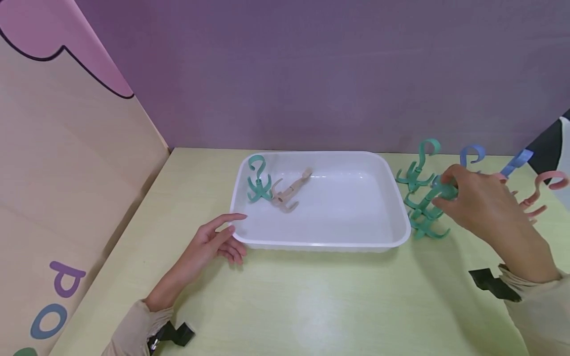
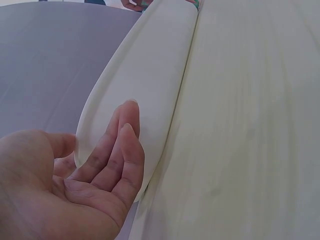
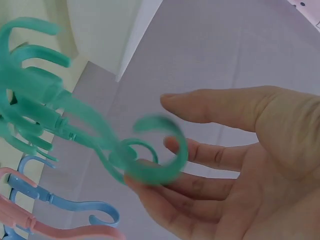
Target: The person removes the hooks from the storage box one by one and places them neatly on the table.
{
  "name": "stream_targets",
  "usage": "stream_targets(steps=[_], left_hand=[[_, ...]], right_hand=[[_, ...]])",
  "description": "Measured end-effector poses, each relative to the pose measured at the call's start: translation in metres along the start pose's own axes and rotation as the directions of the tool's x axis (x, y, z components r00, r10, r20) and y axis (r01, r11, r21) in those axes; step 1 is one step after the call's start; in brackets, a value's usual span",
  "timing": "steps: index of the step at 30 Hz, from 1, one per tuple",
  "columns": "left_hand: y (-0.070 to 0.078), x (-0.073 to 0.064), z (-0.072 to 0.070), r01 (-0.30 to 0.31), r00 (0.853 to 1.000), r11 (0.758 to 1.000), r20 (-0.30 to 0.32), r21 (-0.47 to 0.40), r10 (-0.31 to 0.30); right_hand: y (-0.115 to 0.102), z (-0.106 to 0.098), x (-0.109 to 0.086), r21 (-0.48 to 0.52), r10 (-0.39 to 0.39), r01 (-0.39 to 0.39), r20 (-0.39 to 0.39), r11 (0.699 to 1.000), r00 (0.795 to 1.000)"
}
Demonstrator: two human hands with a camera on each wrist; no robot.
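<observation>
My left hand [image 1: 213,244] is at the near left corner of a white tray [image 1: 329,243], its index finger reaching over the rim and the other fingers outside the wall. In the left wrist view its fingers are loosely bent beside the tray's wall [image 2: 145,65]. Inside the tray lie a green multi-pronged hanging hook [image 1: 260,189] and a beige one [image 1: 289,192]. My right hand [image 1: 485,202] is over several green hooks [image 1: 414,178] to the tray's right. In the right wrist view its fingers are around the curled end of a green hook [image 3: 165,172], with the thumb apart.
Blue hooks [image 1: 516,162] and pink hooks [image 1: 534,195] stand at the right end of the pale table [image 1: 320,306], partly behind my right hand. A purple panel [image 1: 311,74] rises along the far edge, and a light panel [image 1: 67,173] stands on the left.
</observation>
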State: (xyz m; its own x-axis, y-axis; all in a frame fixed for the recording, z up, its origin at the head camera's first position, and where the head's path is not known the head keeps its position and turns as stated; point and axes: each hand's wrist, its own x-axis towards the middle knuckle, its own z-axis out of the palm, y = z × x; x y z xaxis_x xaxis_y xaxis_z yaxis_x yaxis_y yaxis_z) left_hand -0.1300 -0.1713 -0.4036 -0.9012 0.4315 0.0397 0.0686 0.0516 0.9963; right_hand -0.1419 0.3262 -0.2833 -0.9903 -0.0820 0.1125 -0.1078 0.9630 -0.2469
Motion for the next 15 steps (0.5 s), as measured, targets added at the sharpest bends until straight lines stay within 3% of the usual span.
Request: stream_targets(steps=[8,15], left_hand=[[-0.002,-0.001,0.000,-0.008,1.000,1.000,0.001,0.000,0.008],[-0.002,0.000,0.000,-0.013,1.000,1.000,0.007,-0.006,0.013]], right_hand=[[-0.010,-0.001,-0.005,-0.022,-0.039,0.037,-0.104,0.999,0.994],[-0.023,-0.004,-0.012,-0.023,-0.109,0.107,-0.218,0.994,0.970]])
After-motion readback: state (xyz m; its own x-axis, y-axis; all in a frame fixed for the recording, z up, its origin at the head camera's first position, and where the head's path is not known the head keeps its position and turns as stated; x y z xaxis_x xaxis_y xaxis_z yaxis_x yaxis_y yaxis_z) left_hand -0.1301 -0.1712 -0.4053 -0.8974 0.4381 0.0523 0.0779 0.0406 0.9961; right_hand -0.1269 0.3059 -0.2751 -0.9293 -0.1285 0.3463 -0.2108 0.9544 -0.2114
